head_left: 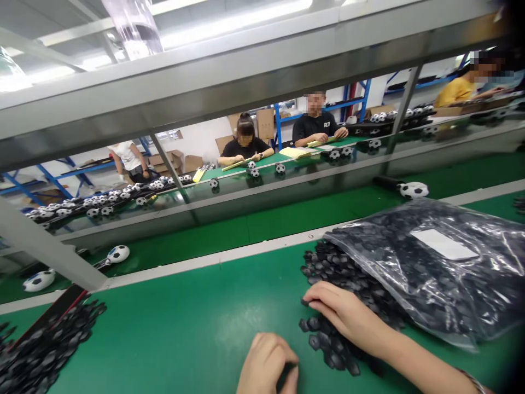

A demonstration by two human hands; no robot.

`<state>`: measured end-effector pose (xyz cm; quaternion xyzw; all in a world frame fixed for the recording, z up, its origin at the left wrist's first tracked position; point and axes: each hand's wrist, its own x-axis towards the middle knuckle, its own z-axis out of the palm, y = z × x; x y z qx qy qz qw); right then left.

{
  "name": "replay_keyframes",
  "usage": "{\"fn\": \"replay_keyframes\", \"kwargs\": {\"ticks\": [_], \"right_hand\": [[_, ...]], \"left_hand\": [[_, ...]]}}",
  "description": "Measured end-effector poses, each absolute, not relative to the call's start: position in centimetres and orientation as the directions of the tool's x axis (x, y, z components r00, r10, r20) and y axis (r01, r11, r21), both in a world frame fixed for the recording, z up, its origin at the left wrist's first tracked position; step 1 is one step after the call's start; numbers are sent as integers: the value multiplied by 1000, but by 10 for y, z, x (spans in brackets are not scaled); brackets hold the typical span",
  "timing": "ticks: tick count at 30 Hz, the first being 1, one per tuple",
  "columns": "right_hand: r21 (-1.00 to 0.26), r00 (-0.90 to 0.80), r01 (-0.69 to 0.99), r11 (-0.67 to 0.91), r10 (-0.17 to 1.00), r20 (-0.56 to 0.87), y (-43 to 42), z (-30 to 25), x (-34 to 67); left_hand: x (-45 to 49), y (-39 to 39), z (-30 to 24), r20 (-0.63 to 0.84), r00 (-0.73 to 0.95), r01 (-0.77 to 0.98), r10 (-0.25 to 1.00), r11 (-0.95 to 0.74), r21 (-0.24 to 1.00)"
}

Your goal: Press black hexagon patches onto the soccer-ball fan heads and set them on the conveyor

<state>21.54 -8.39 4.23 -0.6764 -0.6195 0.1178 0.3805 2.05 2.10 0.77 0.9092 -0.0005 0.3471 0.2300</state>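
My right hand (348,317) pinches a small black piece (304,301) between thumb and fingertips, at the left edge of a heap of such pieces. These black pieces (334,342) look flat and angular, and they spread under and around my right wrist. My left hand (266,364) is curled low over the green tabletop (184,317), left of the heap. Something dark shows in the gap between its thumb and fingers, too hidden to name. Behind my right hand lies a large clear plastic bag (443,290) full of black pieces, its mouth towards the heap.
Another pile of black pieces (45,350) lies at the left beside a dark red-edged strip. Beyond the table edge runs a green belt (254,224) carrying football-patterned items (413,190). A metal beam (205,71) crosses above. Several co-workers (315,128) are on the far side.
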Motion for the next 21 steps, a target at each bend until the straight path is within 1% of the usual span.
{"fn": "replay_keyframes", "kwargs": {"ticks": [4, 7, 12, 17, 21], "right_hand": [[-670, 273, 742, -3, 915, 298, -80, 39, 218], [-656, 279, 755, -2, 906, 318, -78, 33, 224], [-606, 304, 795, -29, 883, 357, -79, 19, 240], [-558, 286, 830, -19, 873, 396, -79, 6, 256], [-556, 312, 830, -45, 864, 395, -76, 4, 262]], "left_hand": [[21, 23, 7, 607, 777, -159, 168, -880, 447], [21, 22, 10, 585, 792, -151, 175, -872, 466], [23, 17, 17, 500, 829, -38, 251, -866, 498], [29, 15, 14, 452, 848, 47, 278, -887, 458], [30, 14, 15, 452, 850, 50, 270, -896, 441]]}}
